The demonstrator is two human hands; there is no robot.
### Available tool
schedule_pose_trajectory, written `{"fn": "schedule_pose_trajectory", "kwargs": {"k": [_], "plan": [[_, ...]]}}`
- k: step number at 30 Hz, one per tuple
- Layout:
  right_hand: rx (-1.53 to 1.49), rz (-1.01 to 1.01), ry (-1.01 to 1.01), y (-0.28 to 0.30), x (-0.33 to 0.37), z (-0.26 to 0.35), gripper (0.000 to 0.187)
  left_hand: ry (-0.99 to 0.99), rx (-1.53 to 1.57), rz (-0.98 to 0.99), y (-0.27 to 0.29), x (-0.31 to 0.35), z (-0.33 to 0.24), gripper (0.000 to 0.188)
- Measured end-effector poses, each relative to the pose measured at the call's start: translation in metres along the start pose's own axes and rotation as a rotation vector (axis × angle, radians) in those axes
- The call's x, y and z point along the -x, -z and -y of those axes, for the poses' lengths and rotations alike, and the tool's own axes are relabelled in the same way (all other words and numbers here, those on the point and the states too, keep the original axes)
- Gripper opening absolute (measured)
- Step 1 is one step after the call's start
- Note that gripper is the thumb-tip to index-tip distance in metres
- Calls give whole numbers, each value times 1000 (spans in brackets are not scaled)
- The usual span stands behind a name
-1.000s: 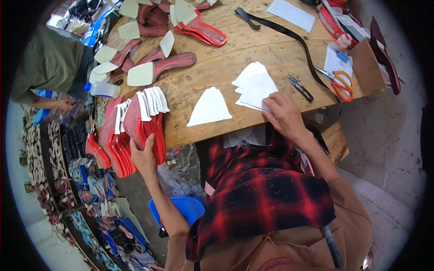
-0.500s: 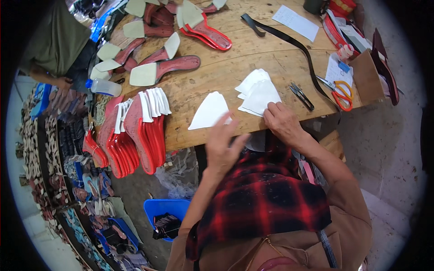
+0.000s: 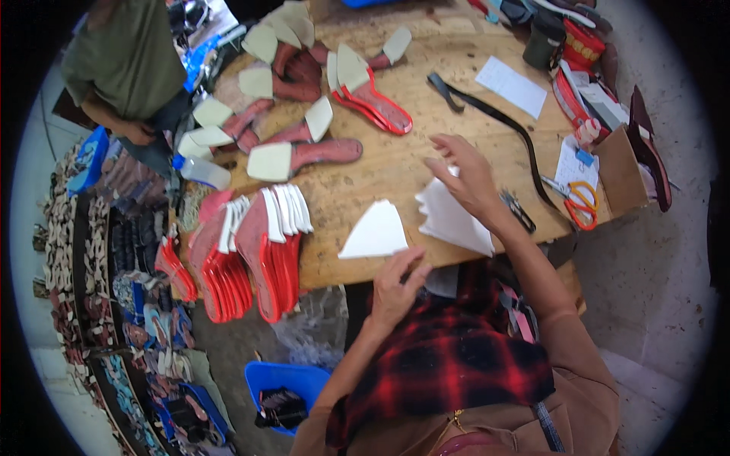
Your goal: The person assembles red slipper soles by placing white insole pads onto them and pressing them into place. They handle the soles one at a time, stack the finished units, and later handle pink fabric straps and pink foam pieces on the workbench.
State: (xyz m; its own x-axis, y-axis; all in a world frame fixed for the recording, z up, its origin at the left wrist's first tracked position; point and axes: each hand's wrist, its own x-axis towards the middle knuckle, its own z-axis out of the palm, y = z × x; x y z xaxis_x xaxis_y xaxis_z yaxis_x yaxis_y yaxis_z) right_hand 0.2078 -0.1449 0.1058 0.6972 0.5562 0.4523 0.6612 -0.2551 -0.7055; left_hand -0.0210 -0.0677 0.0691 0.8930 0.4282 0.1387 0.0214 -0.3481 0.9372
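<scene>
Two groups of white fan-shaped sheet pieces lie near the table's front edge: a left stack (image 3: 374,232) and a right pile (image 3: 450,219). My left hand (image 3: 395,289) is at the edge, just below the left stack, its fingers apart and nothing seen in them. Over the far end of the right pile is my right hand (image 3: 468,181), fingers reaching left with the thumb apart. It hides part of that pile, and whether it touches the pieces is unclear. Black thread snips (image 3: 517,211) lie just right of my right wrist.
Red-edged shoe insoles (image 3: 262,262) with white tips stand in rows at left. More insoles (image 3: 327,152) lie beyond. At right are a black strap (image 3: 502,114), orange-handled scissors (image 3: 582,205) and a cardboard box (image 3: 622,171). A blue bin (image 3: 262,374) stands below; a person (image 3: 129,68) is at far left.
My right hand has moved from the near corner of the right pile to its far end. My left hand has drawn back from the left stack. The view has shifted, so the table sits lower.
</scene>
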Motion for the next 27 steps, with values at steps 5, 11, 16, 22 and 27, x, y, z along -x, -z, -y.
{"fn": "schedule_pose_trajectory", "kwargs": {"k": [5,11,16,22,27], "plan": [[425,-90,46,-103,-110,-60,53,-106,-103,127,-3,-5,-4,28],[576,90,170,-130,-109,-59,42,-168,-225,48,19,13,7,26],[625,137,118,-96,-101,-70,23,41,86,72,15,8,0,23],[-32,-63,-212,-13,-42,7,24,47,583,-193,32,-34,-24,55],[-436,423,-164,0,99,48,31,248,1132,-65,30,-35,-8,73]]}}
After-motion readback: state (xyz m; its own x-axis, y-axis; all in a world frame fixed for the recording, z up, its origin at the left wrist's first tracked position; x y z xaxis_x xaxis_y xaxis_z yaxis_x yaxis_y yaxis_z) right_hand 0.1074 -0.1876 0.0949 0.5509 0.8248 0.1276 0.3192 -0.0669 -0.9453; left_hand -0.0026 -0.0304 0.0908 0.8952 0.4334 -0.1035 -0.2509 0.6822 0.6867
